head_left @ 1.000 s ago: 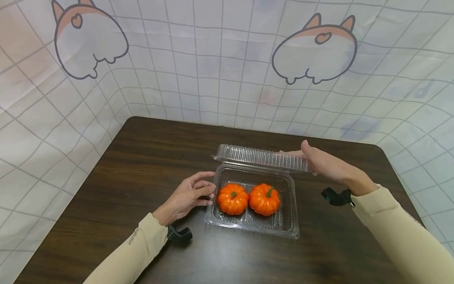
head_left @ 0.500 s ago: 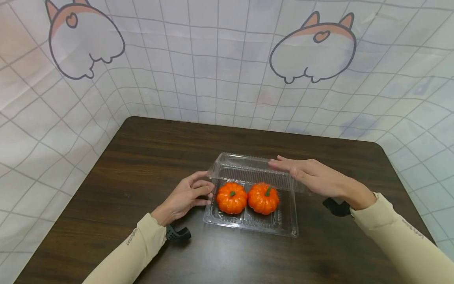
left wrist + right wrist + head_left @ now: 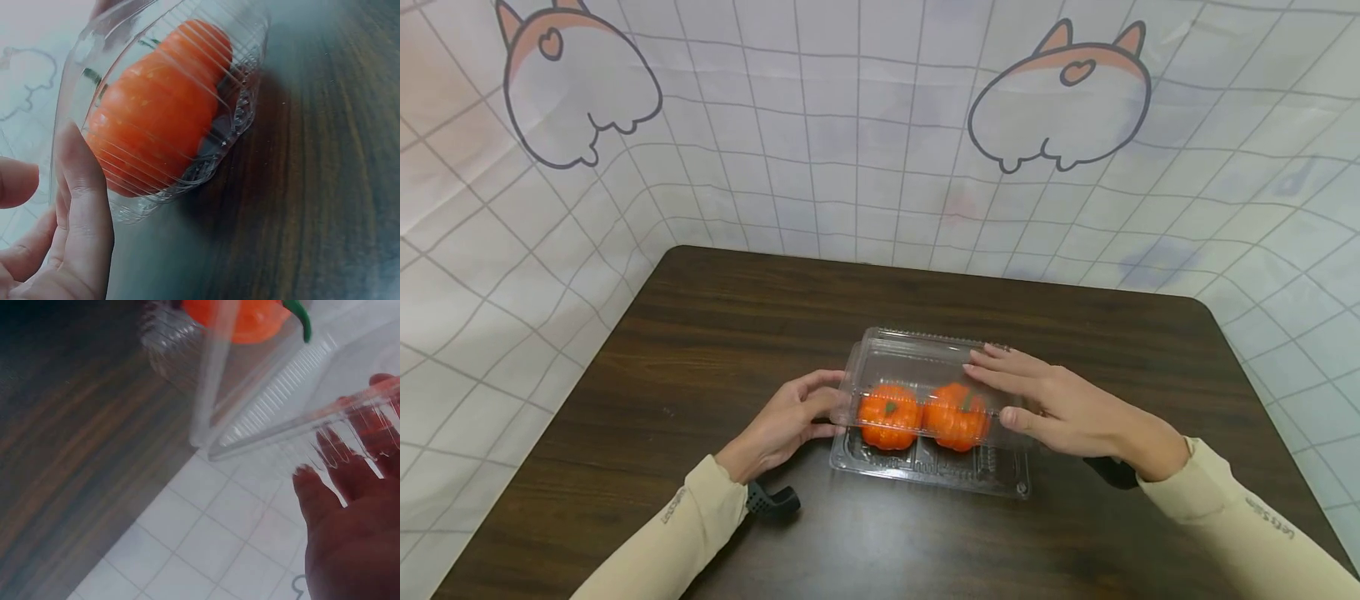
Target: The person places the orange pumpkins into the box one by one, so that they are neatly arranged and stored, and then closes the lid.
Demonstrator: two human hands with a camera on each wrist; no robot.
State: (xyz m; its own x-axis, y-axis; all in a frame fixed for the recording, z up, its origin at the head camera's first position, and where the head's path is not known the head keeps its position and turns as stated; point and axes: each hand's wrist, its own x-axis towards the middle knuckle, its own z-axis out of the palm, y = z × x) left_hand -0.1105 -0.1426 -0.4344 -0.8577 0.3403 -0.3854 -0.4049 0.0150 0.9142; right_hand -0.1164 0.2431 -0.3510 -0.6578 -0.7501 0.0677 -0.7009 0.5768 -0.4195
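A clear plastic clamshell box [image 3: 925, 479] sits on the table with two small orange pumpkins in it, a left pumpkin [image 3: 889, 423] and a right pumpkin [image 3: 955, 427], both with green stems. Its hinged lid [image 3: 910, 354] tilts down over them, the front edge raised above the base. My right hand [image 3: 1067, 408] lies with straight fingers against the outside of the lid; the right wrist view shows the fingers through the plastic [image 3: 269, 412]. At the box's left side, my left hand [image 3: 782, 425] touches the wall with extended fingers [image 3: 84, 206], thumb apart.
The dark wood-grain table [image 3: 715, 333] has rounded back corners. A white grid-patterned curtain [image 3: 850, 167] with cartoon corgi drawings surrounds its back and sides. Black wrist straps [image 3: 775, 502] and cream sleeves are on both arms.
The lid has swung from nearly upright at the back down over the pumpkins, my right hand moving forward and down with it. My left hand has stayed at the box's left side.
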